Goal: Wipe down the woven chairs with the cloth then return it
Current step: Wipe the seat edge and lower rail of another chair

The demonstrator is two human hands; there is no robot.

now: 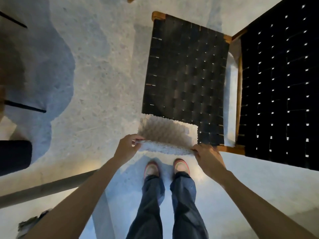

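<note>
Stretching cloth [170, 135] between left hand [127, 147], right hand [208, 156]

Dressed in loose dark blue trousers [183, 195], creased at the shins. Shod in pale shoes [151, 169] edged with red round the toes. Bare along both forearms [82, 195].

You've got a nubby, knitted-looking white cloth [168, 135], matt and rough. The chair seat [186, 73] is flat black woven webbing on a warm wood frame [239, 94]. The floor [103, 66] looks like speckled pale stone, slightly glossy.
</note>
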